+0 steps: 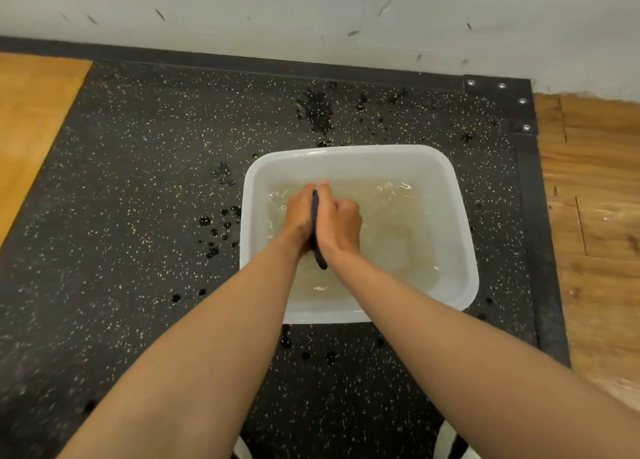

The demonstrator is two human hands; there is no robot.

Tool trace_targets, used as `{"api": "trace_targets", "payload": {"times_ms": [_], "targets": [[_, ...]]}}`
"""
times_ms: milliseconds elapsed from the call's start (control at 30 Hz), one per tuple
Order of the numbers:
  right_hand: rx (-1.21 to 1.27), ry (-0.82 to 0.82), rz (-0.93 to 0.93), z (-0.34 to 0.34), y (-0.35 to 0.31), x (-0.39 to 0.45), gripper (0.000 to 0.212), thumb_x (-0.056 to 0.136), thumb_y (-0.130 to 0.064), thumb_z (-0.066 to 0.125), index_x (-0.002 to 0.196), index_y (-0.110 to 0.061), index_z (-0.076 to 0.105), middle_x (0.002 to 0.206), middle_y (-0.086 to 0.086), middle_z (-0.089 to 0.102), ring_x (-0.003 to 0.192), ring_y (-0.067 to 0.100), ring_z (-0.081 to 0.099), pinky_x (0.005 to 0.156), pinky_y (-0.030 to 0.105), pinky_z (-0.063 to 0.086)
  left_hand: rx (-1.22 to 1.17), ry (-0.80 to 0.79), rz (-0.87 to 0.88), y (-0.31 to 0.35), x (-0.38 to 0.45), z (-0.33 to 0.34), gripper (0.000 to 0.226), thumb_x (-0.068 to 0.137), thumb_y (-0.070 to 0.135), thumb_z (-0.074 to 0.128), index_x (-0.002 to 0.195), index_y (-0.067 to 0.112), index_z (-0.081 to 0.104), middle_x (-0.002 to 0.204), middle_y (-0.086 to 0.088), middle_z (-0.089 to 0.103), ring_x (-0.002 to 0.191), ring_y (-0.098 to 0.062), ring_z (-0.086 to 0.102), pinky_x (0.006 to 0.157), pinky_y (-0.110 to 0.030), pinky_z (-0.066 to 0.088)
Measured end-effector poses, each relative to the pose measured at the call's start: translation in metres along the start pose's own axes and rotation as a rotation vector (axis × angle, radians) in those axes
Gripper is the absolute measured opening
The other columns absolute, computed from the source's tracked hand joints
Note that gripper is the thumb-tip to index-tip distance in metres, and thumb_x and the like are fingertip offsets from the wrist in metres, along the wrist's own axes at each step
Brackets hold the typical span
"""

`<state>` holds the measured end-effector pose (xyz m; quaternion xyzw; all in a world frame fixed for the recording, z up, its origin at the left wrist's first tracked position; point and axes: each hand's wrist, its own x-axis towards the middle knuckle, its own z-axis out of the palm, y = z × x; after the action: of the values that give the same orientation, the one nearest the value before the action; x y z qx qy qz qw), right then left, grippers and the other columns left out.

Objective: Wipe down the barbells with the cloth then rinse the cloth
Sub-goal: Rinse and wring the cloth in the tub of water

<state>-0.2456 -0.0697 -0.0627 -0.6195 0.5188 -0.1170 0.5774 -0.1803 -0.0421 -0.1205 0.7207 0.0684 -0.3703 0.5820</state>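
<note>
A white plastic tub [460, 251] holding cloudy yellowish water stands on the black speckled rubber mat. Over its left half, my left hand [300, 216] and my right hand [337, 221] are pressed together around a dark cloth [318, 254]. The cloth is squeezed into a narrow roll between the palms. One end of it sticks out below my wrists, just above the water. Fingers of both hands curl round it. No barbell is in view.
Dark water splashes [218, 226] dot the mat left of the tub and behind it. A scuffed white wall [311, 15] runs along the back. Wooden flooring [595, 216] lies to the right beyond a black metal frame edge [533, 216], and a wood panel [31, 119] is at the far left.
</note>
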Motion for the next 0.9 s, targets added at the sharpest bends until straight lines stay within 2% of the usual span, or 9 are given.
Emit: {"api": "trace_targets", "payload": {"times_ms": [67,167,267,367,433,567,667,767,900], "targets": [[-0.055,0.067,-0.090,0.002,0.003,-0.005,0.061,0.108,-0.042,0.044,0.053,-0.015,0.052,0.058,0.005,0.057,0.059,0.023,0.052,0.059,0.038,0.034,-0.001,-0.028,0.043,0.002,-0.008,0.009,0.036,0.104,0.016,0.047,0.069,0.020,0.039,0.062,0.003,0.036,0.058,-0.013,0.032,0.046,-0.023,0.032],[-0.136,0.252,-0.127,-0.010,0.007,0.013,0.060,0.112,-0.038,0.033,0.085,-0.005,0.076,0.090,0.020,0.074,0.086,0.035,0.066,0.071,0.037,0.037,-0.095,-0.107,0.012,0.015,-0.027,0.028,0.035,0.104,0.015,0.044,0.069,0.021,0.043,0.069,-0.002,0.037,0.063,-0.014,0.034,0.054,-0.027,0.035],[-0.203,0.341,-0.066,-0.040,0.023,0.045,0.061,0.112,-0.037,0.031,0.094,0.003,0.073,0.098,0.026,0.072,0.093,0.042,0.065,0.074,0.040,0.040,-0.075,-0.221,0.019,0.024,-0.047,0.050,0.045,0.103,0.022,0.042,0.058,0.020,0.045,0.058,0.001,0.044,0.054,-0.013,0.039,0.053,-0.028,0.035],[-0.363,0.278,-0.011,-0.068,0.040,0.065,0.060,0.112,-0.039,0.028,0.086,-0.001,0.066,0.087,0.015,0.066,0.085,0.037,0.060,0.071,0.040,0.039,0.073,-0.298,0.081,0.016,-0.061,0.060,0.046,0.105,0.027,0.042,0.060,0.019,0.045,0.058,0.000,0.046,0.055,-0.016,0.041,0.057,-0.031,0.035],[-0.467,0.251,-0.003,-0.078,0.049,0.074,0.063,0.112,-0.042,0.025,0.093,0.001,0.068,0.089,0.014,0.065,0.087,0.035,0.060,0.071,0.037,0.035,0.148,-0.311,0.118,0.007,-0.060,0.060,0.048,0.107,0.033,0.042,0.066,0.013,0.053,0.060,-0.003,0.052,0.059,-0.019,0.048,0.061,-0.033,0.038],[-0.568,0.297,-0.027,-0.088,0.061,0.077,0.066,0.112,-0.044,0.021,0.105,0.000,0.069,0.109,0.020,0.070,0.103,0.040,0.063,0.078,0.039,0.036,0.410,-0.118,0.313,-0.014,-0.044,0.048,0.044,0.106,0.045,0.051,0.083,0.008,0.055,0.073,-0.006,0.060,0.067,-0.024,0.057,0.065,-0.038,0.043],[-0.675,0.212,-0.149,-0.082,0.071,0.068,0.058,0.112,-0.043,0.022,0.111,-0.002,0.063,0.105,0.018,0.070,0.099,0.041,0.063,0.077,0.039,0.037,0.856,0.064,0.415,-0.031,-0.037,0.035,0.034,0.108,0.045,0.046,0.102,0.012,0.048,0.080,-0.001,0.057,0.072,-0.025,0.059,0.062,-0.037,0.040],[-0.801,0.190,-0.291,-0.069,0.081,0.053,0.047,0.108,-0.047,0.031,0.118,-0.006,0.051,0.100,0.014,0.065,0.092,0.037,0.062,0.069,0.039,0.040,1.213,0.172,0.461,-0.043,-0.036,0.038,0.036,0.110,0.046,0.036,0.121,0.013,0.044,0.103,-0.003,0.061,0.089,-0.025,0.063,0.060,-0.036,0.042],[-1.170,0.145,-0.455,-0.065,0.100,0.048,0.048,0.107,-0.049,0.031,0.123,-0.008,0.049,0.121,0.017,0.055,0.107,0.034,0.051,0.085,0.044,0.042,1.399,0.213,0.503,-0.064,-0.032,0.044,0.040,0.111,0.041,0.026,0.132,0.012,0.045,0.127,-0.008,0.053,0.113,-0.027,0.052,0.087,-0.039,0.044]]}}
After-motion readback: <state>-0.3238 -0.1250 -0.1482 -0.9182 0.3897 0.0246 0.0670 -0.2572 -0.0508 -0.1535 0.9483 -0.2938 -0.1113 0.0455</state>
